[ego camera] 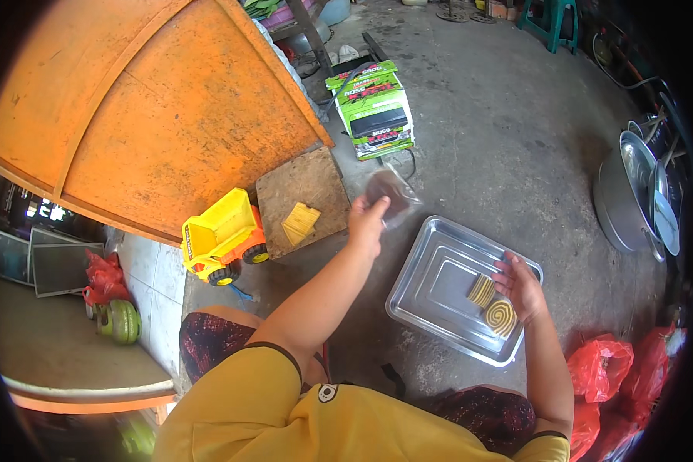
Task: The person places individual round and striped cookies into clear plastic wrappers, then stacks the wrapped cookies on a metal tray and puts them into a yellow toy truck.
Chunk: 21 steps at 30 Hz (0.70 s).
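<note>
My left hand (367,222) is raised between the wooden board and the tray. It grips a clear plastic packet (390,195) with something dark brown inside; the packet is blurred. Below and to the right lies a shallow rectangular metal tray (424,289) on the concrete floor. Two yellow-and-brown pieces, apparently cake, rest in its right part: a striped piece (482,290) and a spiral-patterned piece (501,317). Over the tray's right rim hovers my right hand (521,289), fingers extended beside these pieces, with nothing visible in it.
A square wooden board (277,185) bears a yellow ridged piece (301,223). Beside it stands a toy dump truck (225,237), under an orange panel (196,104). A green printed carton (375,112) stands ahead. Large metal pots (618,196) and red plastic bags (600,367) line the right.
</note>
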Each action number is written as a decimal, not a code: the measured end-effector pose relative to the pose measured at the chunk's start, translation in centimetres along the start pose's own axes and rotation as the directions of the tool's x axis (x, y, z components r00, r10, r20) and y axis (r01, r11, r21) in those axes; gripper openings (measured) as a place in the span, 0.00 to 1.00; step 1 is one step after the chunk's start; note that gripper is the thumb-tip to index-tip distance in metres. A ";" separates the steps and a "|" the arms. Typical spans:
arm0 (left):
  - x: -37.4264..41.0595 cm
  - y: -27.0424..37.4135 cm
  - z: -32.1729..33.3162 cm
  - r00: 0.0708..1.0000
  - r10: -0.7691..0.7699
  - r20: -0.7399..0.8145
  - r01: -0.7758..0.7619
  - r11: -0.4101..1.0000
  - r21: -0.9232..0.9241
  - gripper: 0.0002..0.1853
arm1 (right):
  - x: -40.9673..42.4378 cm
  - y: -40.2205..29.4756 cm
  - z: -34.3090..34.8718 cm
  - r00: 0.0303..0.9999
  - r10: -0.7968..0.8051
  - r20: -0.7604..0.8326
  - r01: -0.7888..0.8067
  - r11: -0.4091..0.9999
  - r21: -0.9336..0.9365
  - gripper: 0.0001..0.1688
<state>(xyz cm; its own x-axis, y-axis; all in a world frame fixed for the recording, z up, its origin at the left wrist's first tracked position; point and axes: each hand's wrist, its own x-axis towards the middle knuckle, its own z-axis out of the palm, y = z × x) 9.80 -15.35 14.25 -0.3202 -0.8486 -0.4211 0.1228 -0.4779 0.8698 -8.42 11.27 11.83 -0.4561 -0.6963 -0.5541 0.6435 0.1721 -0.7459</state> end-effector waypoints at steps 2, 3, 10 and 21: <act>4.0 0.7 -3.2 0.985 0.124 -0.124 -0.137 0.985 -0.103 0.19 | 0.3 0.9 0.6 1.000 0.003 0.009 -0.003 0.999 -0.035 0.24; 5.5 0.6 -3.7 0.974 0.115 -0.196 -0.132 0.988 -0.077 0.20 | 0.2 1.0 0.1 1.000 0.003 -0.011 -0.003 0.999 -0.054 0.23; 12.6 0.4 -14.5 0.943 0.009 -0.332 -0.031 0.998 -0.062 0.25 | 1.7 0.9 -2.7 0.993 -0.048 -0.111 0.010 0.947 -0.321 0.24; 7.5 -1.0 -8.3 0.637 0.750 -0.180 -0.349 0.488 0.800 0.37 | 1.4 2.0 -12.1 0.875 -0.341 -0.343 -0.059 0.629 -0.775 0.22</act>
<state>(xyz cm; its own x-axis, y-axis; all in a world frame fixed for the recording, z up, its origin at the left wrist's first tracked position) 15.10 -23.09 8.07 0.0568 -0.9395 0.3378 -0.5794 0.2445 0.7775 -15.22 19.08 5.15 -0.8296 -0.4292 -0.3572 -0.0453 0.6893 -0.7230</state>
